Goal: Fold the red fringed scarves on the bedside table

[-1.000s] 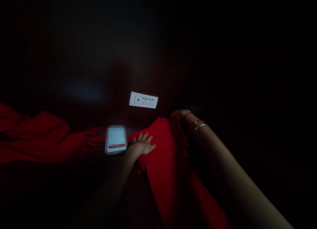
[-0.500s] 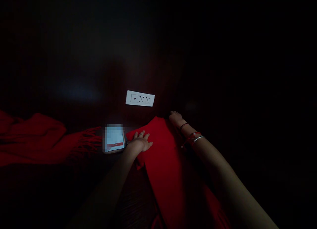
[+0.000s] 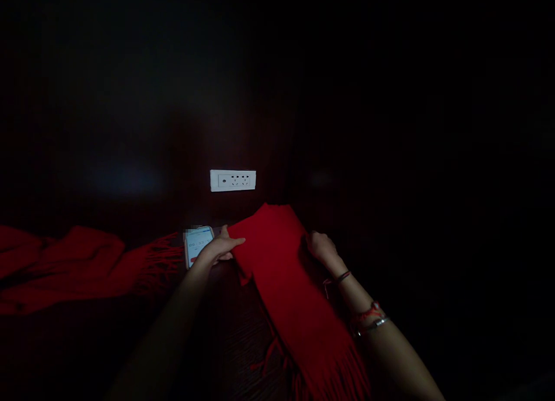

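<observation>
A folded red scarf (image 3: 286, 273) with a fringed end lies lengthwise on a dark surface in front of me. My left hand (image 3: 220, 249) pinches the scarf's left edge near its far end, fingers closed on the cloth. My right hand (image 3: 321, 247) grips the right edge opposite, fingers curled on the fabric; bracelets sit on that wrist. A lit phone (image 3: 197, 245) lies just left of my left hand, partly hidden by it.
A white wall socket plate (image 3: 233, 180) is on the dark panel behind the scarf. Another red fringed scarf (image 3: 87, 268) lies bunched to the left. The room is very dark and little else shows.
My left hand went from lying flat on the scarf to pinching its left edge. My right hand drew back from the far corner and took hold of the right edge.
</observation>
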A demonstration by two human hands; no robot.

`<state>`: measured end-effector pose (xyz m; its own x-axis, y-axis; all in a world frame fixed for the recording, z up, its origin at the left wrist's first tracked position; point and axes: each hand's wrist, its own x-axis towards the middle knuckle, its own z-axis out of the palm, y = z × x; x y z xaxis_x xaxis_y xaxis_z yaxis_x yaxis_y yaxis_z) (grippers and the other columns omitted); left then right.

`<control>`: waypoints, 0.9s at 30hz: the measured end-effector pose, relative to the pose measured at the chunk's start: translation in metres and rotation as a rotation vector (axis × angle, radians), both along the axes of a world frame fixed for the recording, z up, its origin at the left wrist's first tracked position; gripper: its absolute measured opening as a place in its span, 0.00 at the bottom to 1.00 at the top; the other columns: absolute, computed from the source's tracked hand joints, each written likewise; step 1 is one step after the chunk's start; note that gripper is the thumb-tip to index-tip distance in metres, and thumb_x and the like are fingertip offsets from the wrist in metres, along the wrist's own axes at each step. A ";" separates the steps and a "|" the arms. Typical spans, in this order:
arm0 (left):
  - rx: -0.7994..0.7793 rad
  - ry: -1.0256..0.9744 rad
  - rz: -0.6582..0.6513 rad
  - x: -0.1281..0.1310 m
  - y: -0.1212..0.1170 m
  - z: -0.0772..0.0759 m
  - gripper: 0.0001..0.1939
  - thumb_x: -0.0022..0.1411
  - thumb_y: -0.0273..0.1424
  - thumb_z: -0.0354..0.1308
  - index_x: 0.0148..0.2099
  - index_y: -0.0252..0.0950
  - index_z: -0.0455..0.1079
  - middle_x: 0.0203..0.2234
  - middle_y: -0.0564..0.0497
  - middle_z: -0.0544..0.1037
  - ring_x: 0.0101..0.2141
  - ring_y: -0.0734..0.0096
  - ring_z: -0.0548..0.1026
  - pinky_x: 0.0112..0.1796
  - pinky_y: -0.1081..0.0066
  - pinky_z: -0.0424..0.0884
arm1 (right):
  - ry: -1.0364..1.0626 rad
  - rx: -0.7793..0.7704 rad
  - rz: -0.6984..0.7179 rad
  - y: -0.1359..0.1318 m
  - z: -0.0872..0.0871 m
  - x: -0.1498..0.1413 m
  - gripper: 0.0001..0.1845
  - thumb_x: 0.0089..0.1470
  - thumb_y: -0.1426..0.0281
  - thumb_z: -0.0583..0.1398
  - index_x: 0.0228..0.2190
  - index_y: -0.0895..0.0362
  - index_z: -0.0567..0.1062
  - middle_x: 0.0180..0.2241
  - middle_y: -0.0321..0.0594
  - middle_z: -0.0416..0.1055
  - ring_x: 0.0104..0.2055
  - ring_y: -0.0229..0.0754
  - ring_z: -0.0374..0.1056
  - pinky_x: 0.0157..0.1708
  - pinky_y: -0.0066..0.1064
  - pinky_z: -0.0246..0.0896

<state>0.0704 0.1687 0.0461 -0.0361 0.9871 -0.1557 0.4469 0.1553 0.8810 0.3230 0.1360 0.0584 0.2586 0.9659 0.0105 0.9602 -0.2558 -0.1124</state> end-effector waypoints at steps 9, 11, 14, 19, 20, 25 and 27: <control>-0.021 -0.426 0.068 0.008 -0.015 -0.019 0.37 0.53 0.31 0.54 0.56 0.44 0.32 0.47 0.47 0.65 0.31 0.76 0.73 0.27 0.78 0.70 | 0.722 0.259 -0.007 0.001 -0.030 -0.012 0.29 0.48 0.66 0.50 0.51 0.60 0.50 0.49 0.45 0.58 0.43 0.35 0.62 0.36 0.21 0.59; 0.004 -0.471 0.114 0.012 -0.015 -0.016 0.38 0.53 0.27 0.54 0.57 0.45 0.32 0.48 0.46 0.64 0.32 0.75 0.73 0.26 0.79 0.70 | 0.720 0.266 0.013 0.003 -0.022 -0.014 0.28 0.48 0.69 0.50 0.51 0.59 0.50 0.48 0.43 0.60 0.40 0.33 0.64 0.33 0.20 0.59; 0.072 -0.544 0.158 0.015 -0.014 -0.010 0.38 0.52 0.25 0.54 0.57 0.47 0.33 0.49 0.46 0.62 0.34 0.73 0.72 0.24 0.80 0.69 | 0.656 0.294 0.046 0.001 -0.006 -0.013 0.27 0.46 0.71 0.51 0.49 0.57 0.54 0.45 0.40 0.62 0.38 0.34 0.65 0.32 0.21 0.59; 0.035 -0.579 0.111 0.016 -0.018 -0.013 0.31 0.53 0.22 0.51 0.56 0.45 0.44 0.45 0.47 0.67 0.34 0.73 0.72 0.25 0.79 0.68 | 0.508 0.279 0.107 -0.009 0.002 -0.009 0.20 0.40 0.76 0.55 0.39 0.57 0.67 0.39 0.41 0.67 0.40 0.40 0.63 0.37 0.24 0.56; 0.007 -0.576 0.104 0.016 -0.019 -0.016 0.30 0.53 0.21 0.51 0.56 0.44 0.47 0.44 0.47 0.67 0.34 0.72 0.71 0.25 0.78 0.68 | 0.487 0.270 0.108 -0.011 -0.001 -0.010 0.19 0.39 0.75 0.56 0.38 0.58 0.68 0.38 0.42 0.68 0.40 0.41 0.64 0.37 0.25 0.56; -0.017 -0.580 0.097 0.015 -0.021 -0.029 0.28 0.53 0.21 0.50 0.55 0.42 0.50 0.46 0.44 0.66 0.38 0.67 0.70 0.27 0.75 0.69 | 0.438 0.291 0.092 -0.013 -0.014 -0.018 0.19 0.40 0.75 0.56 0.39 0.60 0.68 0.36 0.45 0.68 0.38 0.41 0.65 0.34 0.25 0.57; -0.013 -0.614 0.084 0.014 -0.021 -0.029 0.29 0.53 0.21 0.50 0.55 0.42 0.49 0.45 0.44 0.66 0.38 0.67 0.70 0.28 0.75 0.69 | 0.438 0.312 0.089 -0.012 -0.012 -0.022 0.19 0.40 0.76 0.54 0.39 0.59 0.67 0.37 0.44 0.68 0.37 0.40 0.65 0.33 0.24 0.57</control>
